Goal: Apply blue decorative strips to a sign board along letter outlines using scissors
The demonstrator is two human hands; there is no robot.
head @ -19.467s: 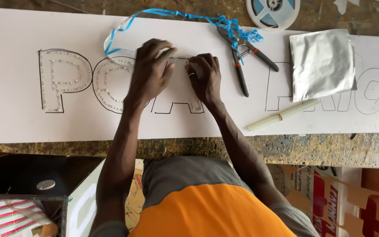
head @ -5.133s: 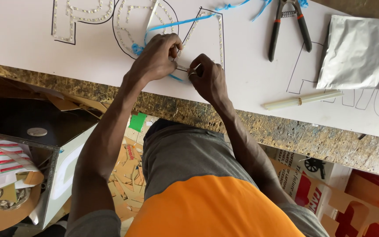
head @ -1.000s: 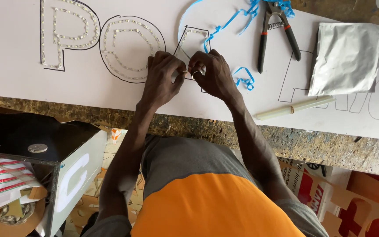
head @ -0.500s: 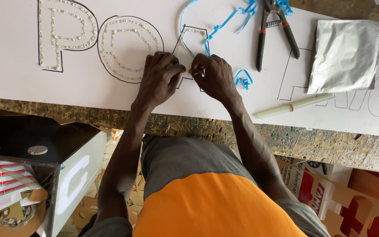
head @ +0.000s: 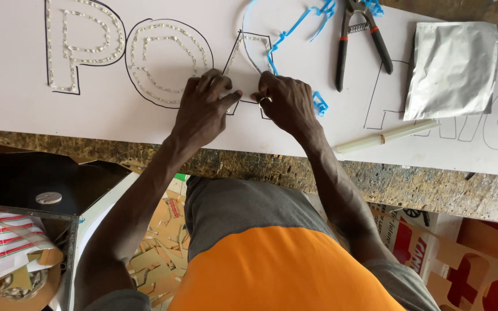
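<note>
Both hands are pinched down on the same spot: left hand (head: pixel 203 109) and right hand (head: pixel 283 103) meet fingertip to fingertip on the lower part of the third outlined letter (head: pixel 252 69) on the white sign board (head: pixel 145 124), gripping a thin light strip (head: pixel 248 55) and pressing it onto the outline. Left of that letter, two letters (head: pixel 128 52) already look fully lined with the dotted strip; right of it, the outlines (head: pixel 468 124) are just bare pen lines, so I'd say well under half done. Blue backing ribbon (head: pixel 295 29), pliers (head: pixel 359 40), a silver pouch (head: pixel 453 69) and a marker (head: pixel 387 136) sit to the letter's right.
</note>
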